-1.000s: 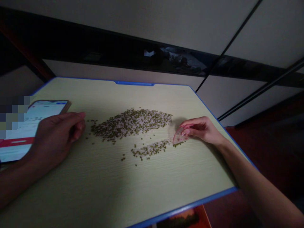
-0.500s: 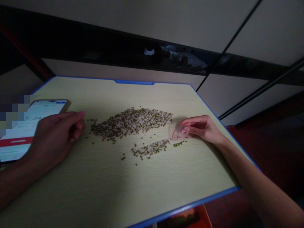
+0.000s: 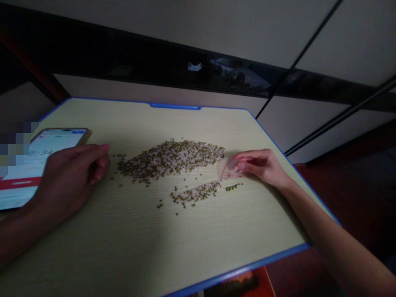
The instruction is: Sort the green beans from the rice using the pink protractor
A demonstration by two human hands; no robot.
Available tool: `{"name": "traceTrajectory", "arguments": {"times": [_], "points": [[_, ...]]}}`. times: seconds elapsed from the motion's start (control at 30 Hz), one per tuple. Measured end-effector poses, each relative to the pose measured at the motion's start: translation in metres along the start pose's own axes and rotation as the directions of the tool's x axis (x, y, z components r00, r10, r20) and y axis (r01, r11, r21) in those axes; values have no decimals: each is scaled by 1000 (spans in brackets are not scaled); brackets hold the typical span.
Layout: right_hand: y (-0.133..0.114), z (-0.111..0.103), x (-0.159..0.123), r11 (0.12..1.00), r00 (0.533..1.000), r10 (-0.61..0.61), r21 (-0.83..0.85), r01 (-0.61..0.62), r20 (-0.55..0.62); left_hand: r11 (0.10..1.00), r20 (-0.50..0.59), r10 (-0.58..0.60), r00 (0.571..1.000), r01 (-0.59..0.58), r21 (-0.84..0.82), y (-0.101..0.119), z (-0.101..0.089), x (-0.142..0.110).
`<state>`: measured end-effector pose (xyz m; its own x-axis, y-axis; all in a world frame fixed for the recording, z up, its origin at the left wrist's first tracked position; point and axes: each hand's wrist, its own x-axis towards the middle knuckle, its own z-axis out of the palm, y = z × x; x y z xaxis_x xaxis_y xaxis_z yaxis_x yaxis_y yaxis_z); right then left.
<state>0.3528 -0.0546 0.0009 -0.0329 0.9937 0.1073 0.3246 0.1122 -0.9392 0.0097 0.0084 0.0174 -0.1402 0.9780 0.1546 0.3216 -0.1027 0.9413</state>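
In the head view my right hand point(image 3: 255, 165) pinches a clear protractor point(image 3: 228, 170) with red markings, tilted against the table by the heap's right end. A large heap of small green beans mixed with pale grains point(image 3: 173, 159) spreads across the middle. Nearer to me lies a thinner strip of the same mix point(image 3: 196, 193), and a short row of green beans point(image 3: 234, 187) sits just below the protractor. My left hand point(image 3: 74, 173) is closed in a loose fist, resting left of the heap, with nothing visible in it.
A phone point(image 3: 18, 167) with a lit screen lies at the left, partly behind my left hand. The pale table point(image 3: 130, 247) has a blue rim. Behind it stands a light cabinet point(image 3: 173, 24) with a dark open shelf. A picture-covered item point(image 3: 241, 284) shows below the front edge.
My right hand has shifted the protractor slightly left and up, away from the short bean row. My left hand stays nearly where it was.
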Motion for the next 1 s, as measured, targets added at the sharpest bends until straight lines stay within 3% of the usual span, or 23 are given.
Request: {"name": "traceTrajectory", "arguments": {"times": [0.13, 0.2, 0.53, 1.0], "points": [[-1, 2, 1, 998, 1000, 15, 66, -15, 3, 981, 17, -157, 987, 158, -110, 0, 0, 0], [-1, 3, 2, 993, 999, 35, 111, -36, 15, 972, -7, -185, 983, 182, -150, 1, 0, -1], [-1, -3, 0, 975, 992, 42, 210, -66, 116, 975, -20, -154, 988, 148, -168, -1, 0, -1], [2, -10, -3, 997, 991, 4, 73, -15, 136, 971, -6, -203, 979, 200, -127, 3, -1, -2]]}}
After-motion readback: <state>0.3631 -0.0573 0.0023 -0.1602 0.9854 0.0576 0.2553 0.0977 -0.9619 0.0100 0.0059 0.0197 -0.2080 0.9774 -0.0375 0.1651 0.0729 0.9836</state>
